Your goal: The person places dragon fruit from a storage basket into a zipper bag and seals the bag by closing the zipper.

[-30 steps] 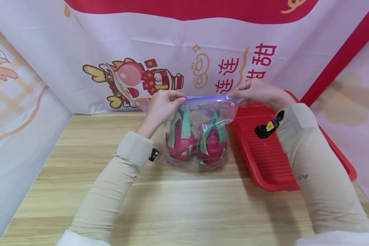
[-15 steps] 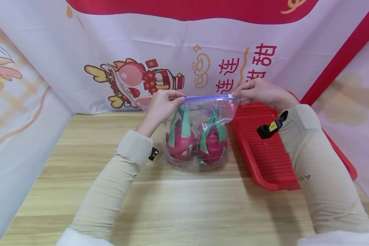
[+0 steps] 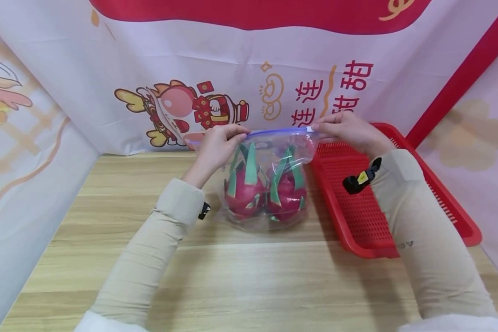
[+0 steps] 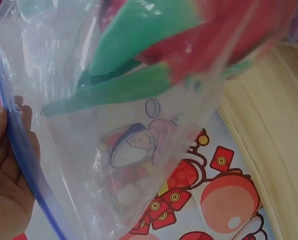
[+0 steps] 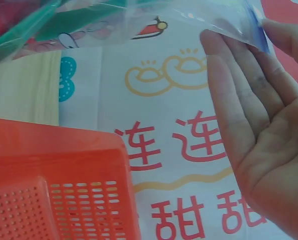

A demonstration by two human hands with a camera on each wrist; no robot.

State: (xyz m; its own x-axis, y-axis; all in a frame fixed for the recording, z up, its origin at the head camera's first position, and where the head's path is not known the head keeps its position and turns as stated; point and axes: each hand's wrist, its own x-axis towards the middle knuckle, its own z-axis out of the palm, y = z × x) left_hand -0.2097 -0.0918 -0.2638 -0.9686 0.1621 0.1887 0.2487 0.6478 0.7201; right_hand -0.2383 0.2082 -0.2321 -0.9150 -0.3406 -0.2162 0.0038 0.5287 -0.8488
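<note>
A clear zip bag [image 3: 260, 223] stands on the table with two dragon fruits inside, the left dragon fruit [image 3: 242, 193] beside the right dragon fruit [image 3: 289, 196]. Both are pink-red with green leaf tips pointing up. Along the bag's top runs a blue zip strip [image 3: 274, 132], with a white slider [image 3: 309, 129] near its right end. My left hand [image 3: 218, 146] pinches the strip left of the middle; the left wrist view shows its thumb and fingers on either side of the blue strip [image 4: 26, 155]. At the right corner my right hand [image 3: 354, 133] pinches the bag's top edge by the slider.
A red plastic basket [image 3: 343, 228] with a perforated bottom stands right of the bag, under the right forearm. The wooden table [image 3: 249, 281] extends towards me. A printed white cloth [image 3: 216, 50] hangs right behind the bag.
The right hand and slider shifted slightly right, then a little back left. The right forearm has dropped slightly and moved left. The left hand keeps its pinch on the strip.
</note>
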